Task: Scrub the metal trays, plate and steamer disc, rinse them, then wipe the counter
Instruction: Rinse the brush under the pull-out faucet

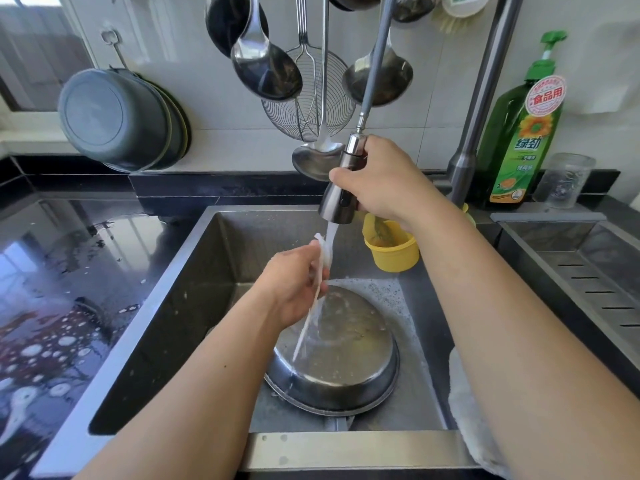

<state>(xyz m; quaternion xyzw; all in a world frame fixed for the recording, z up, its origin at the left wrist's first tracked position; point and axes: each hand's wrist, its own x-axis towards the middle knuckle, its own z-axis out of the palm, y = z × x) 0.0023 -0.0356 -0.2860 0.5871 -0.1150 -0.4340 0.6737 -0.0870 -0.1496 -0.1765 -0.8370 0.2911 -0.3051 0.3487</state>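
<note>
Near: white cloth (476, 410) draped over sink (221, 258) front-right rim. Metal tray (341, 355) upside down on sink floor, foam around. Left hand (296, 284), grip pinching thin white rag (320, 271) under water stream. Right hand (382, 183), grip wrapped round pull-out spray head (341, 194). Far: yellow cup (393, 251), detergent bottle (526, 133); wet table (62, 271) at left.

Both bare forearms reached forward over the sink (166, 292). The right hand (381, 181) gripped the pull-out spray head (341, 188) above the sink, fingers curled around it. The left hand (294, 285), lower, was under the water stream, fingers loosely bent
</note>
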